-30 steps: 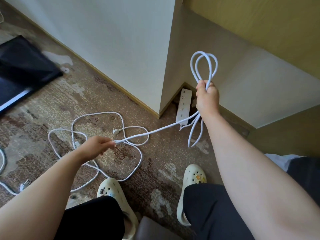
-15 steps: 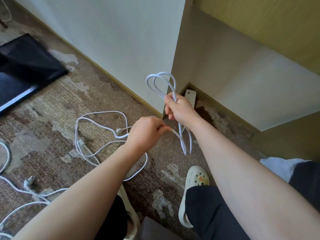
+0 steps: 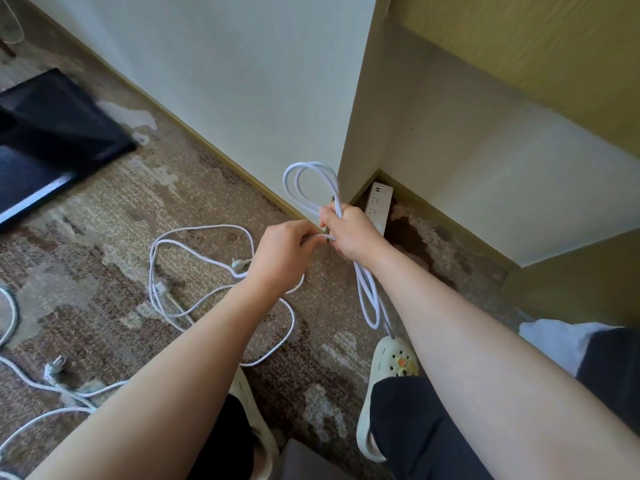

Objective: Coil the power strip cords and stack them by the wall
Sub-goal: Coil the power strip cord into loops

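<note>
Single head-worn, wide-angle view, looking forward and steeply down from above the person's own forearms; both hands, left (image 3: 282,252) and right (image 3: 349,233), sit near frame centre, close to the lens; patterned carpet (image 3: 104,220) fills the lower left; the white wall (image 3: 225,81) and its corner rise toward the top edge; straight lines bow toward the margins; no second view shares the scene.

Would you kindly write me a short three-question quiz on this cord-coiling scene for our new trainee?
1. True or false: the right hand grips a bundle of cord loops.
2. Where does the power strip lie? A) on the black panel B) on the carpet in the wall corner C) on a shoe
3. Fill in: the left hand pinches the cord right beside the ____ hand.

Key: 1 true; 2 B; 3 right.
</note>
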